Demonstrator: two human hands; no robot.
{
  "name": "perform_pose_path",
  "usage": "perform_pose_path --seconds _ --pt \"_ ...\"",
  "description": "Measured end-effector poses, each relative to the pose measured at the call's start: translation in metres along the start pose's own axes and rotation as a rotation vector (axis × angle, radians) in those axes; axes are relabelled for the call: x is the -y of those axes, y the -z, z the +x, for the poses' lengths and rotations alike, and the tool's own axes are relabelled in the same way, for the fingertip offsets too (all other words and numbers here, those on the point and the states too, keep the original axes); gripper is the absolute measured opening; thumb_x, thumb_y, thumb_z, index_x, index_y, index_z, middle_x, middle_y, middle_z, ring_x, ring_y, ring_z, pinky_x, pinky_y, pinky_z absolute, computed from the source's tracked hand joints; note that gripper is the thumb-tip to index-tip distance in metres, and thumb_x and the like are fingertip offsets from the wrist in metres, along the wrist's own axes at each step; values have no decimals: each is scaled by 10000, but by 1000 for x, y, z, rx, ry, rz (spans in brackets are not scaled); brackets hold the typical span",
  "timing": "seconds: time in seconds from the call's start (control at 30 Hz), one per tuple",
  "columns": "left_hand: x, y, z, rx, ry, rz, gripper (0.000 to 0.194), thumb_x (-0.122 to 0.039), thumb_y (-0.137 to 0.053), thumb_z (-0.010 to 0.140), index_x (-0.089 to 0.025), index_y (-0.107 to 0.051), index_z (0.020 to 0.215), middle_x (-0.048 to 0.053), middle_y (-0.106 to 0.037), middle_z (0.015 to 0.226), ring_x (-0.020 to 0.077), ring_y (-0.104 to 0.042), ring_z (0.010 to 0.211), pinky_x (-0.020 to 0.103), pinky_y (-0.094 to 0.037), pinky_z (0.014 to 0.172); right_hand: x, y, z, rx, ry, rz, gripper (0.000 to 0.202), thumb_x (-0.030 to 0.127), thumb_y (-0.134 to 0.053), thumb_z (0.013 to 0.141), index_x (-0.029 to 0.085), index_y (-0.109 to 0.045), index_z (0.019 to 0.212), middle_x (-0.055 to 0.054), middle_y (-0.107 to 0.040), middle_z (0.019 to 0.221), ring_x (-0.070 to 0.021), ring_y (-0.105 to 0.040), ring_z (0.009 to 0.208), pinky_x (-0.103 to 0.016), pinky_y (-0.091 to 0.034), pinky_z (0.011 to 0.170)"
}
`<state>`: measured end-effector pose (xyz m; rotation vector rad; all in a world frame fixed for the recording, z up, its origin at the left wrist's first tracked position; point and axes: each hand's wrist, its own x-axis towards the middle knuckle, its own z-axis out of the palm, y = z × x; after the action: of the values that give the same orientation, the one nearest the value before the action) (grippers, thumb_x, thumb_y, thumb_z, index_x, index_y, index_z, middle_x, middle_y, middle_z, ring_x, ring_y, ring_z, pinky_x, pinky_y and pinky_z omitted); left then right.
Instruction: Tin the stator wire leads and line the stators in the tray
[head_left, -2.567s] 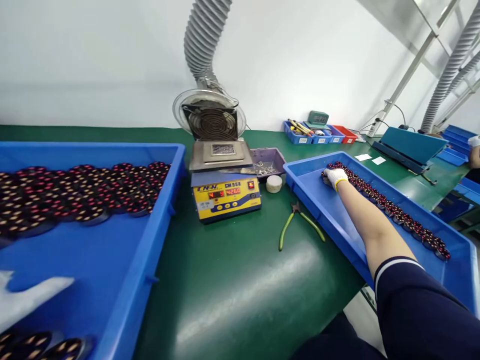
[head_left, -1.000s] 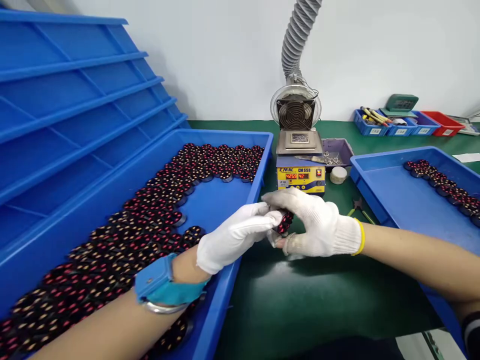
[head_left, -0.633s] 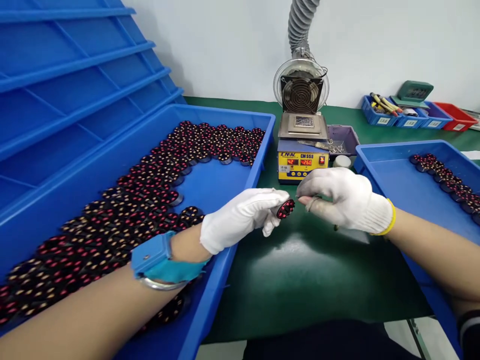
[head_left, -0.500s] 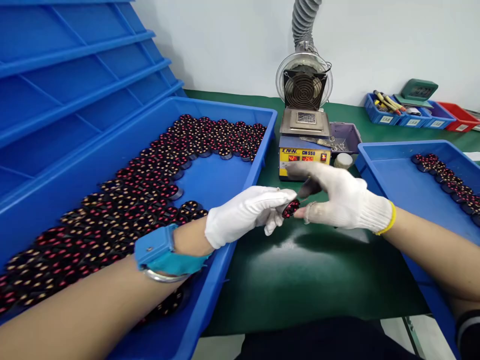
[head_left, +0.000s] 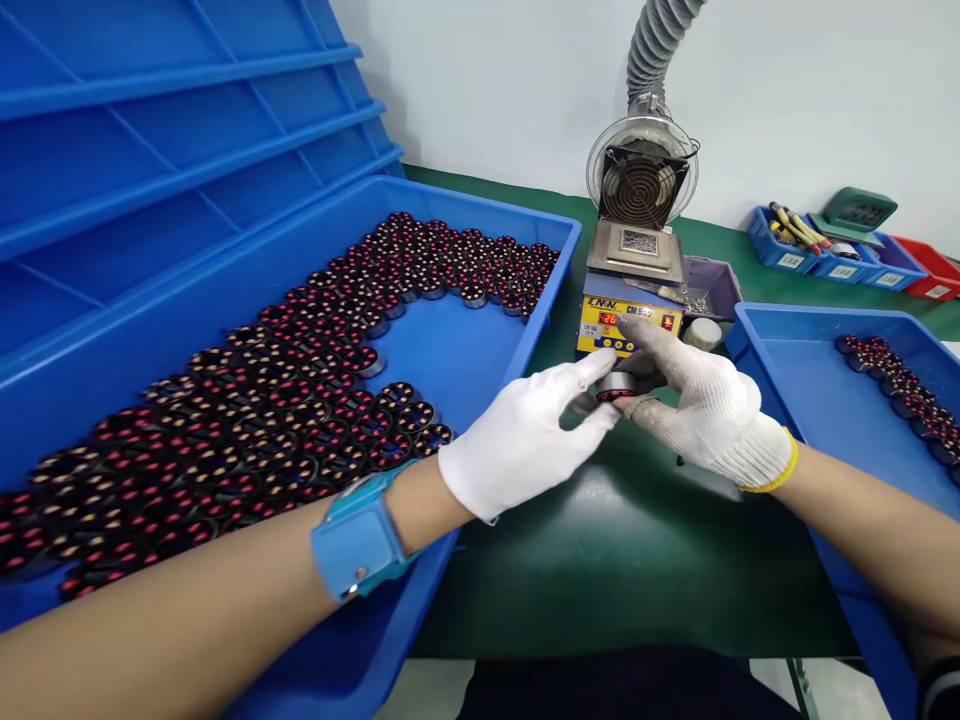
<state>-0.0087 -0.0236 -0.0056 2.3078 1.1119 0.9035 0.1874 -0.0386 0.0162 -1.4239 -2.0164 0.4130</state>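
Observation:
In front of the solder pot (head_left: 634, 255), both gloved hands meet around a small round motor stator (head_left: 616, 383) with a grey metal rim and reddish coils along its lower edge. My left hand (head_left: 525, 430), in a plain white glove, pinches its left side between thumb and fingers. From the right, my right hand (head_left: 686, 395) grips it too; its knitted glove has a yellow cuff and darkened fingertips. Part of the stator is hidden by the fingers. Many similar stators (head_left: 300, 400), with red or copper-coloured coils, crowd the large blue tray (head_left: 420, 590) at the left.
A second blue tray (head_left: 795, 380) at right holds a row of stators (head_left: 900, 390). Behind the hands stand a small white jar (head_left: 703, 334) and a purple bin (head_left: 724, 280). A ribbed exhaust hose (head_left: 660, 45) hangs above the pot. Small bins (head_left: 847, 262) line the back.
The stator has turned from showing its coil face to showing its metal rim. My right hand has closed onto it, and the whole view has shifted slightly left.

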Motion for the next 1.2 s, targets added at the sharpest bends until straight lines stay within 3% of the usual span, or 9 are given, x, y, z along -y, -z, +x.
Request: perform_pose_path --seconds 0.13,0.27,0.43,0.53,0.7,0.8,0.9,1.03,1.2 --pt "-4 11 6 119 236 -113 296 -447 -563 866 -211 -736 907 4 -743 776 168 -689 710 261 -542 697 2 3 2 -36 -37 -36 643 258 -697 758 319 -524 1374 -7 -713 1063 -274 -679 998 -451 -565 889" --pt "-9 24 10 368 412 -316 391 -486 -598 817 -186 -581 567 -19 -618 504 117 -555 442 234 -444 472 1 2 11 -34 -189 280 592 214 -670 762 208 -549 1342 -51 -712 990 -214 -694 886 -372 -586 832" --pt "-11 21 14 158 507 -256 481 -500 -751 650 -169 -655 986 -2 -698 756 137 -624 592 241 -480 526 1 2 21 22 -394 686 595 230 -694 746 112 -541 1309 -74 -698 929 -190 -676 842 -332 -591 785" --pt "-15 14 14 220 557 -405 699 -449 -787 620 -178 -555 1222 30 -704 1013 128 -650 672 236 -515 574 1 -1 20 45 -427 824 530 257 -701 762 130 -575 1262 -47 -686 893 -158 -659 791 -308 -587 759" --pt "-24 19 14 344 594 -639 349 -420 -751 694 -160 -638 896 8 -679 686 109 -588 529 199 -428 439 -2 -8 19 20 -419 802 396 265 -699 774 135 -646 1145 -45 -689 908 -137 -645 775 -279 -575 743" --pt "-26 28 16 221 565 -599 377 -476 -765 670 -158 -562 664 -11 -593 497 104 -532 425 204 -393 397 -4 -12 20 -23 -402 779 370 239 -697 759 129 -650 1110 -51 -697 924 -146 -656 788 -283 -578 737" --pt "-25 27 18 70 571 -536 420 -500 -799 615 -155 -580 713 -8 -615 538 114 -552 446 200 -371 382 -3 -15 21 -22 -365 770 348 237 -686 770 136 -649 1101 -47 -703 921 -152 -670 809 -291 -586 751" --pt "-23 15 16 256 597 -634 295 -440 -669 774 -160 -587 726 18 -657 612 133 -599 478 204 -386 372 4 -18 19 -42 -312 723 326 175 -669 765 132 -640 1087 -54 -712 965 -158 -685 891 -285 -590 818" --pt "-13 22 15 -46 508 -543 141 -282 -616 782 -150 -622 735 -24 -582 505 92 -512 395 197 -359 369 8 -17 16 -66 -259 646 328 171 -685 747 136 -640 1071 -49 -712 942 -162 -692 850 -279 -606 771"
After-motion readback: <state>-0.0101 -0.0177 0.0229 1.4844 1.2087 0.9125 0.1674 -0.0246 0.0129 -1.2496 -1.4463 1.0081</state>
